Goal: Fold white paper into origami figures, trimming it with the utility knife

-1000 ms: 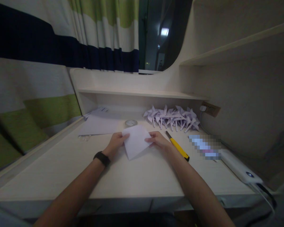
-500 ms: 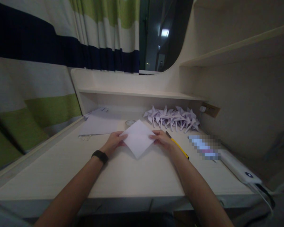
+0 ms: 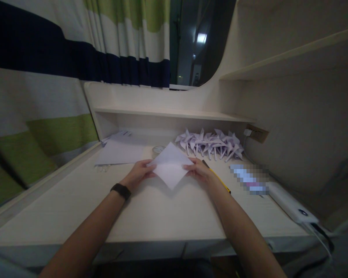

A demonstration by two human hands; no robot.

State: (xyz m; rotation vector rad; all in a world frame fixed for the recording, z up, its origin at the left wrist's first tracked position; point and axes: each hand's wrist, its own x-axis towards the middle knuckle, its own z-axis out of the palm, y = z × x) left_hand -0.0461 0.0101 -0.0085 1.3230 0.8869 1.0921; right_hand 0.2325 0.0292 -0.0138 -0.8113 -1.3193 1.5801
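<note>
Over the pale desk [image 3: 150,216], the left hand [image 3: 137,174] and right hand [image 3: 199,171] each pinched a side corner of the white paper square [image 3: 171,168], holding it corner-down as a diamond, probably to fold it, near the paper pinwheels [image 3: 210,143].

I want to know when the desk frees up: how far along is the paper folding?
Done: a row of folded paper pinwheels lies at the back of the desk. In hand: left hand and right hand hold a square white sheet by opposite corners, apparently uncreased. Left: blank paper waits beside it.
</note>
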